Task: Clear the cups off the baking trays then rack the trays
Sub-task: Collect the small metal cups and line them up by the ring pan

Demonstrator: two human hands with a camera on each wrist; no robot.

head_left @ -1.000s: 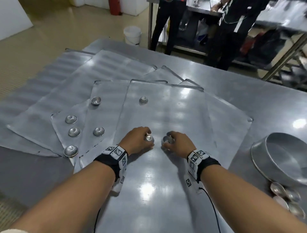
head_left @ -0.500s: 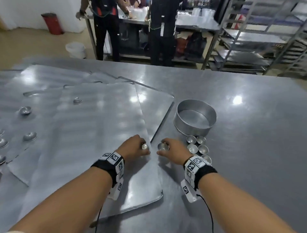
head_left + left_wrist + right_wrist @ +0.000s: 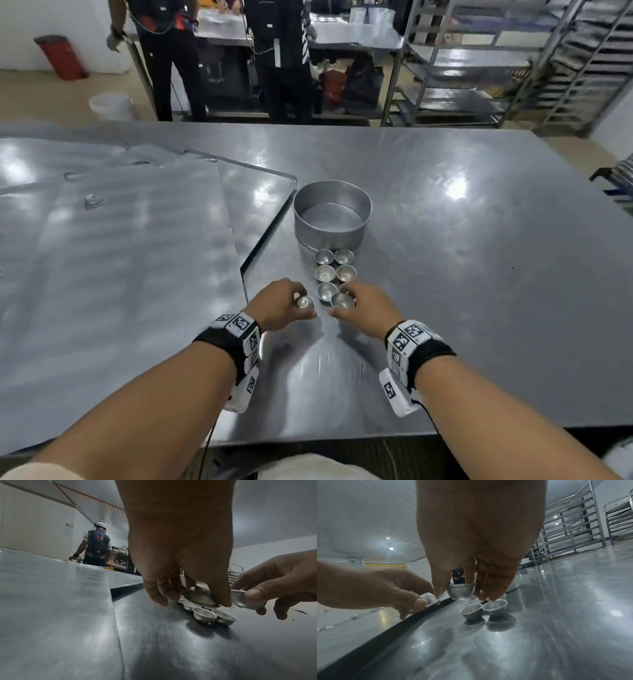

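My left hand [image 3: 281,303] pinches a small metal cup [image 3: 306,302], tilted on its side [image 3: 200,596]. Close beside it my right hand [image 3: 366,306] pinches another small cup [image 3: 342,299] by the rim, held upright [image 3: 461,591] just above the table. Both hover at the near end of a double row of several small cups [image 3: 334,265] standing on the steel table [image 3: 479,274]. Flat baking trays [image 3: 120,274] overlap on the left; one small cup [image 3: 93,201] still sits on the top tray.
A round metal cake ring [image 3: 332,214] stands just behind the cup row. Tray racks [image 3: 513,61] stand beyond the table at the back right. Two people [image 3: 171,51] work at another table in the back. A white bucket [image 3: 111,106] and a red bin [image 3: 61,56] stand on the floor.
Both hands lifted a cup each off the top tray and carried them right, past the tray edge, to the near end of the cup row by the ring.
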